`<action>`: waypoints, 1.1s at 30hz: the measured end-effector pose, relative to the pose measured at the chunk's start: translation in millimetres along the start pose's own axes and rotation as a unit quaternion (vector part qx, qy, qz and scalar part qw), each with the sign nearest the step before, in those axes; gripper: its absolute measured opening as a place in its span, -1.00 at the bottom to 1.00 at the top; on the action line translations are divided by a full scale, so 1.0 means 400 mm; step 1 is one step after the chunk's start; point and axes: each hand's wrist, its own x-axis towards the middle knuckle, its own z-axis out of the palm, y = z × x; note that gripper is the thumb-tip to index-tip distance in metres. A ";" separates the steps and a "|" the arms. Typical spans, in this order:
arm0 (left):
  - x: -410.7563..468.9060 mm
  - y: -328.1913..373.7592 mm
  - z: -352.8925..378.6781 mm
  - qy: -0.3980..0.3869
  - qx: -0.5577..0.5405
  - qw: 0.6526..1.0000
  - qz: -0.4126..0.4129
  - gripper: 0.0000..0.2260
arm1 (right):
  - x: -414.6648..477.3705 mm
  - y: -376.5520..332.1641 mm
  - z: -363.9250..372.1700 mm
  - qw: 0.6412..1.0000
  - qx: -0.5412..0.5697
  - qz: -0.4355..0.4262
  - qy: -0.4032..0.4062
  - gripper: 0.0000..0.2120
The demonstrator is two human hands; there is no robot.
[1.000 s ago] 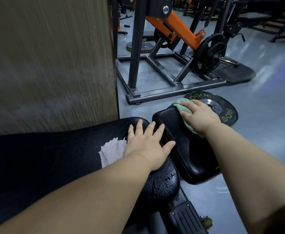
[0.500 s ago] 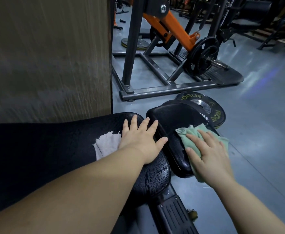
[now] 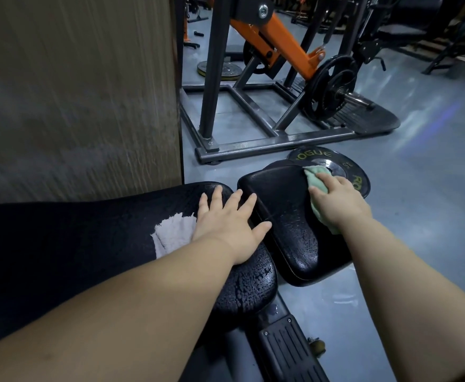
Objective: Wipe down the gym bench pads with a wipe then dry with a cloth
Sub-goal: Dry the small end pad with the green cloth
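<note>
A long black bench pad (image 3: 69,244) runs across the lower left, its near end wet and cracked. My left hand (image 3: 227,221) lies flat on it with fingers spread, beside a white cloth (image 3: 173,232) on the pad. A smaller black seat pad (image 3: 283,216) sits to the right, glistening with moisture. My right hand (image 3: 336,201) presses a pale green wipe (image 3: 315,177) onto the seat pad's far right edge; most of the wipe is under the palm.
A wood-grain wall panel (image 3: 74,92) stands right behind the bench. A black weight plate (image 3: 333,161) lies on the grey floor beyond the seat pad. A steel and orange machine frame (image 3: 267,48) with a loaded plate stands further back. The bench's base step (image 3: 286,351) is below.
My right hand slid the green wipe from the seat pad's near right side up to its far right edge. My left hand stayed flat on the long pad.
</note>
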 end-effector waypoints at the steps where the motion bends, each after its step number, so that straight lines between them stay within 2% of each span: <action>1: 0.000 0.000 0.000 0.000 -0.001 1.000 0.000 -0.40 | -0.012 -0.001 0.004 1.000 -0.014 -0.007 0.009 -0.52; 6: -0.001 0.000 -0.003 0.005 0.000 1.000 0.003 -0.48 | -0.161 -0.020 0.043 0.988 -0.095 -0.114 0.044 -0.51; 9: -0.002 0.001 -0.002 0.009 -0.003 1.000 0.003 -0.50 | -0.275 -0.020 0.079 0.980 -0.076 -0.166 0.075 -0.46; 12: -0.003 0.002 -0.003 0.012 -0.013 1.000 0.002 -0.51 | -0.324 -0.014 0.099 0.970 -0.072 -0.202 0.110 -0.52; 14: -0.003 0.003 -0.004 0.010 -0.020 1.000 0.002 -0.51 | -0.320 -0.017 0.097 0.969 -0.077 -0.214 0.097 -0.52; 17: -0.003 0.003 -0.005 0.006 -0.025 1.000 -0.001 -0.50 | -0.280 -0.038 0.071 0.968 -0.088 -0.233 0.037 -0.44; 20: -0.003 0.003 -0.005 0.006 -0.030 1.000 0.000 -0.48 | -0.205 -0.065 0.051 0.971 -0.082 -0.222 -0.020 -0.48; 22: -0.006 0.003 -0.006 0.005 -0.031 0.999 -0.002 -0.47 | -0.138 -0.079 0.054 0.975 -0.077 -0.206 -0.024 -0.55; 28: -0.004 0.002 -0.004 0.003 -0.016 1.000 -0.003 -0.47 | -0.045 -0.109 0.066 0.989 -0.063 -0.136 0.019 -0.56; 33: -0.005 0.000 -0.001 0.008 -0.016 1.000 0.022 -0.53 | -0.240 -0.079 0.091 0.986 -0.066 -0.102 0.112 -0.53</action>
